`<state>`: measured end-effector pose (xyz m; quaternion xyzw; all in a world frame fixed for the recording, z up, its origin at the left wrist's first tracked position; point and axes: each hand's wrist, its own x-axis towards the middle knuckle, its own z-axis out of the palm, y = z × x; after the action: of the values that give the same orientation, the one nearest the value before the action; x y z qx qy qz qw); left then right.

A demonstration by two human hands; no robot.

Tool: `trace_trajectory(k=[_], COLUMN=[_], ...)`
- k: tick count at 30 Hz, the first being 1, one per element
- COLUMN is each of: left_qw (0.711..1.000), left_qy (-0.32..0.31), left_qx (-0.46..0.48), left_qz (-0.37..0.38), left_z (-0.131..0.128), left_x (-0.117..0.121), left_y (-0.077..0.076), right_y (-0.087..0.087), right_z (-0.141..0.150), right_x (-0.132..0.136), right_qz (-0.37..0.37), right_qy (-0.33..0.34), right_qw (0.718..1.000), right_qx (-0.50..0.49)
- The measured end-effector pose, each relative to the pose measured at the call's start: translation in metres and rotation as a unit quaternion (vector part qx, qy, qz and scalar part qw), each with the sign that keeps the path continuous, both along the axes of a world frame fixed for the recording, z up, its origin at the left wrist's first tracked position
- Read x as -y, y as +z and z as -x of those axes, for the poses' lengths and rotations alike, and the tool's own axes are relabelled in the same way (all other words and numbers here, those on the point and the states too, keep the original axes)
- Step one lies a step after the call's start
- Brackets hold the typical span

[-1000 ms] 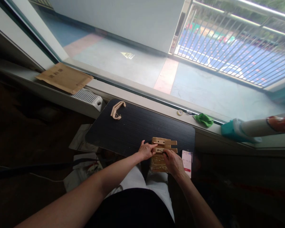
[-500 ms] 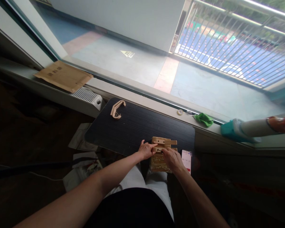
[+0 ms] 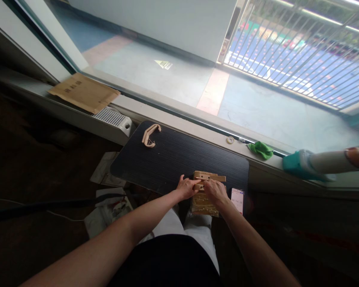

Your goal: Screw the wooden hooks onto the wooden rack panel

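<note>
Wooden strips (image 3: 205, 177) on a glossy wrapped block (image 3: 204, 204), both hands at work over them

Clock face centred on the block; 12 points to the top of the view, toward the window.

Specimen: two pale wooden strips lie side by side on the block's 12 o'clock part, long axes running roughly 9 to 3. Upper strip (image 3: 205, 177): light tan, matt, two dark round spots along its face; its squared 3 o'clock end projects past the block. Lower strip (image 3: 199, 187): same pale tone, one dark spot visible near its 9 o'clock end, middle covered by fingers. Block surface: yellow-brown, shiny, wrinkled. Block sits at the near edge of the black table (image 3: 173, 157).

Left hand (image 3: 186, 188), at 10: index finger extended onto the strips, thumb standing apart, nothing clamped. Right hand (image 3: 215, 192), at 2: fingers drawn together above the lower strip; cannot tell whether they grip anything.

Surroundings: phone (image 3: 237, 198) at 3, lit, small digits on pale screen. Hook-shaped wooden piece (image 3: 146, 137) between 10 and 11, on the table. Ring-shaped roll (image 3: 230, 140) at 1, on the windowsill (image 3: 179, 124). Green cloth (image 3: 261, 150) between 1 and 2, crumpled. Brown envelope (image 3: 85, 93) near 10, dark printing on top.
</note>
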<state>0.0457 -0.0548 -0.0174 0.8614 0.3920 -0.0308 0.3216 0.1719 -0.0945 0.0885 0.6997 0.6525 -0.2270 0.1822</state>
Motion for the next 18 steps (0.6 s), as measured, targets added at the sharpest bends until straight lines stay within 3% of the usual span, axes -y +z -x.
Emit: trace_trajectory(k=[6, 9, 12, 16, 18], left_qw=[1.0, 1.0, 1.0, 1.0, 1.0], left_qy=[0.006, 0.004, -0.001, 0.001, 0.005], left_qx=[0.0, -0.001, 0.001, 0.001, 0.0], left_qz=[-0.004, -0.002, 0.006, 0.004, 0.005], left_z=[0.0, 0.0, 0.0, 0.001, 0.001], left_x=[0.0, -0.001, -0.002, -0.001, -0.001], left_y=[-0.002, -0.002, -0.002, -0.003, -0.003], right_y=[-0.014, -0.014, -0.008, 0.005, 0.007], right_z=[0.001, -0.006, -0.011, -0.008, -0.005], right_x=[0.011, 0.019, 0.025, 0.023, 0.019], right_qz=[-0.009, 0.002, 0.006, 0.001, 0.007], right_qy=[-0.184, -0.214, -0.159, 0.007, 0.057], right_qw=[0.983, 0.977, 0.987, 1.0, 0.998], right_qx=[0.017, -0.007, -0.019, 0.01, 0.017])
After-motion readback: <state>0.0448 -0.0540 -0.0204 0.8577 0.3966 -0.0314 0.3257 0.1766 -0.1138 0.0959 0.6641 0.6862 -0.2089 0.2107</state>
